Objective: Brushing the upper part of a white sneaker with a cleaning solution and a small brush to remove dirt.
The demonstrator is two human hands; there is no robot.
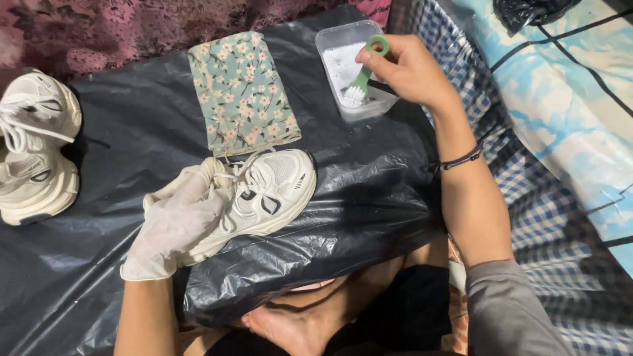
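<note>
- White sneaker [264, 194]: lies on its side on the crinkled black plastic sheet [369, 198], pinned by the gloved left hand [181, 221] clasped over its heel; a firm grip there should keep it steady.
- Clear rectangular tub [330, 43]: holds white paste.
- Green brush [366, 69]: pinched in the bare right hand [409, 69], bristles dipped; loading lightly seems wise.

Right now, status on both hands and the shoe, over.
Left hand, gloved, gripping white sneaker on black plastic sheet. Right hand holding green brush, bristles down in clear tub. Floral cloth between tub and sneaker; nothing blocking.
</note>
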